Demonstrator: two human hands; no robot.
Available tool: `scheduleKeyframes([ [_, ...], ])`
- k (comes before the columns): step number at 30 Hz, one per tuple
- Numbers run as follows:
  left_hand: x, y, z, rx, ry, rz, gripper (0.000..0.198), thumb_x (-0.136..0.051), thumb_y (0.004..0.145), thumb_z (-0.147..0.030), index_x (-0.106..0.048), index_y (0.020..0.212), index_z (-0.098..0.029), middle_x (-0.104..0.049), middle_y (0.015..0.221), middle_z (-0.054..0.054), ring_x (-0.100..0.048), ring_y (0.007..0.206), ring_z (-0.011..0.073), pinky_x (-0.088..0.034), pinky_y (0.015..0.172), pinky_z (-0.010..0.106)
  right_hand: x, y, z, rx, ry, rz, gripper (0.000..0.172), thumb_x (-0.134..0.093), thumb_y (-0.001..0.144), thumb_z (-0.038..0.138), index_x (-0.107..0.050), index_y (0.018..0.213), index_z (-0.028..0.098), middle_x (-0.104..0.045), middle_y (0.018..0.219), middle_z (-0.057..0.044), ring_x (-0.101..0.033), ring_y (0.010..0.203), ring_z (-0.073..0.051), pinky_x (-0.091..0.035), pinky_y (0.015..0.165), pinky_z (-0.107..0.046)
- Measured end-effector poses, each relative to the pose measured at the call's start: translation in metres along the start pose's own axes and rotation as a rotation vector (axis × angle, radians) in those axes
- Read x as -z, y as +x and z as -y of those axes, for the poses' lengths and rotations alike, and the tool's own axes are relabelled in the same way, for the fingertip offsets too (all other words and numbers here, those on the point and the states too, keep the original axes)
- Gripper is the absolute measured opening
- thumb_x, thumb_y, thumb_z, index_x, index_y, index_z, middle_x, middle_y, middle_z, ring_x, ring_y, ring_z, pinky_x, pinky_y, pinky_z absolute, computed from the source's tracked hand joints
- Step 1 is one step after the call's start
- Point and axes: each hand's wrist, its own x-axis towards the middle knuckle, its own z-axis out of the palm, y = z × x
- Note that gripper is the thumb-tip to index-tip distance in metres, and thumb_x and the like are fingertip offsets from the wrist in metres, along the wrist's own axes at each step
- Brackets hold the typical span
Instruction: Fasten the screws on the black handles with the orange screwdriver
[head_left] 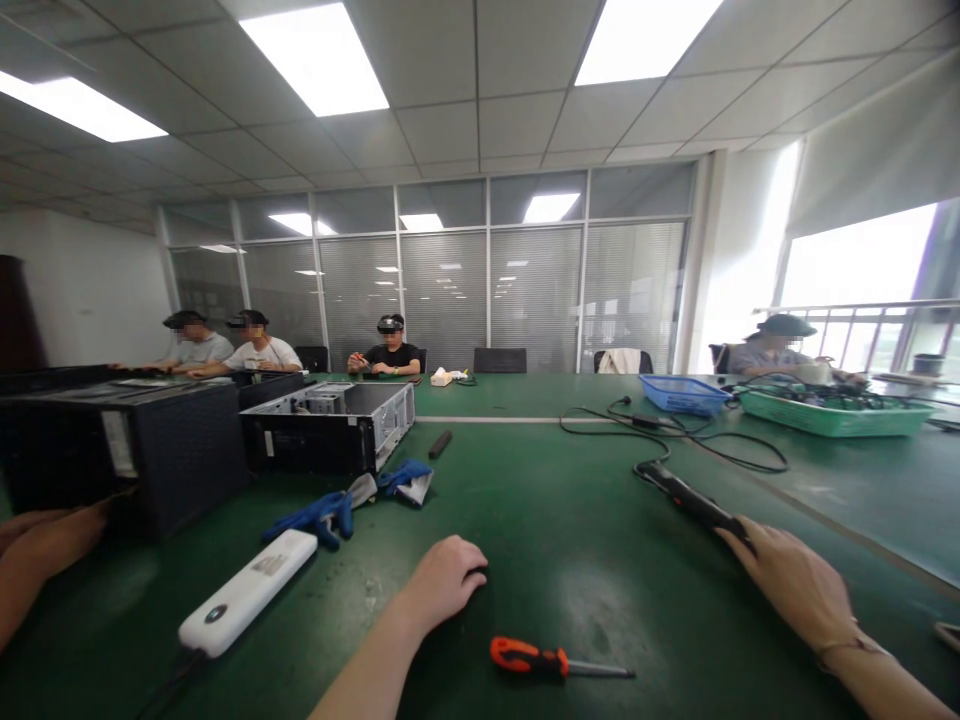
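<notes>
My right hand [791,575] grips the near end of a long black corded handheld device [697,505], shaped like a hair straightener. Its cable [652,450] runs from the far end across the table. My left hand [446,575] rests on the green tabletop [540,500] with curled fingers; a dark spot shows beneath them, and whatever they may hold is hidden. An orange and black screwdriver [562,660] lies between my hands, its shaft pointing right. Blue and grey work gloves [326,515] lie beyond my left hand.
A white power strip [251,590] lies at left. Behind it stand a black computer case [191,460], touched by another person's hands [64,540], and an open metal case [390,425]. Blue [682,395] and green baskets [832,415] sit far right. Several people work around the table.
</notes>
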Motion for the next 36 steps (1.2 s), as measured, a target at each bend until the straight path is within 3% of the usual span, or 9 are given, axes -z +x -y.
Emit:
scheduleKeyframes([
  [4,0.002,0.0,-0.002,0.007,-0.001,0.011,0.024,-0.055,0.086,-0.025,-0.068,0.106,-0.021,-0.069,0.106,0.005,-0.059,0.099,0.0208,-0.043,0.09,0.032,-0.015,-0.003,0.025,0.214,0.059,0.119,0.044,-0.042,0.088,0.05,-0.065,0.107,0.019,-0.071,0.096,-0.011,-0.066,0.088,-0.027,-0.048,0.084,-0.041],
  [10,0.006,-0.001,-0.006,0.015,0.001,0.036,0.025,-0.054,0.087,-0.025,-0.069,0.107,-0.021,-0.069,0.107,0.005,-0.058,0.1,0.0213,-0.043,0.091,0.033,-0.026,-0.007,0.049,0.115,0.139,0.238,0.043,-0.043,0.087,0.048,-0.069,0.106,0.018,-0.072,0.099,-0.011,-0.065,0.09,-0.026,-0.049,0.082,-0.037],
  [15,0.003,-0.001,-0.008,0.09,-0.068,0.01,0.042,-0.055,0.086,-0.03,-0.055,0.128,-0.022,-0.066,0.112,0.007,-0.059,0.1,0.0219,-0.045,0.09,0.035,-0.012,-0.008,0.098,0.085,0.186,0.36,0.043,-0.041,0.088,0.042,-0.065,0.115,0.019,-0.069,0.111,-0.01,-0.059,0.1,-0.028,-0.046,0.088,-0.04],
  [19,0.006,-0.003,-0.011,0.113,-0.115,-0.011,0.054,-0.055,0.086,-0.036,-0.043,0.138,-0.026,-0.061,0.119,0.008,-0.058,0.105,0.0228,-0.045,0.093,0.037,0.002,-0.01,0.152,0.181,0.342,0.486,0.044,-0.039,0.089,0.041,-0.059,0.125,0.025,-0.062,0.123,-0.006,-0.054,0.107,-0.027,-0.042,0.093,-0.041],
  [25,0.01,-0.004,-0.012,0.1,-0.051,-0.076,0.069,-0.07,0.073,-0.046,-0.047,0.135,-0.026,-0.045,0.141,0.01,-0.039,0.128,0.0277,-0.03,0.108,0.041,0.028,-0.019,0.209,0.328,0.537,0.605,0.042,-0.044,0.088,0.047,-0.057,0.126,0.034,-0.058,0.121,-0.006,-0.051,0.109,-0.026,-0.038,0.096,-0.041],
  [28,0.008,-0.005,-0.011,0.105,-0.026,-0.04,0.075,-0.076,0.065,-0.05,-0.052,0.131,-0.025,-0.044,0.141,0.011,-0.038,0.129,0.0313,-0.029,0.108,0.044,0.039,-0.024,0.217,0.388,0.62,0.655,0.04,-0.046,0.088,0.047,-0.057,0.125,0.036,-0.058,0.117,-0.006,-0.051,0.109,-0.025,-0.037,0.097,-0.041],
  [33,0.008,-0.004,-0.013,0.028,-0.099,0.066,0.052,-0.073,0.068,-0.046,-0.065,0.115,-0.025,-0.066,0.114,0.006,-0.057,0.104,0.0264,-0.042,0.094,0.036,0.051,-0.025,0.217,0.43,0.728,0.762,0.04,-0.049,0.086,0.05,-0.063,0.119,0.031,-0.06,0.111,-0.007,-0.054,0.103,-0.025,-0.042,0.091,-0.038],
  [36,0.009,-0.002,-0.015,0.013,-0.114,0.082,0.044,-0.075,0.067,-0.044,-0.07,0.106,-0.025,-0.07,0.103,0.004,-0.061,0.095,0.0239,-0.043,0.09,0.033,0.05,-0.019,0.208,0.434,0.71,0.718,0.039,-0.047,0.087,0.052,-0.066,0.113,0.03,-0.063,0.107,-0.006,-0.056,0.098,-0.024,-0.044,0.087,-0.036],
])
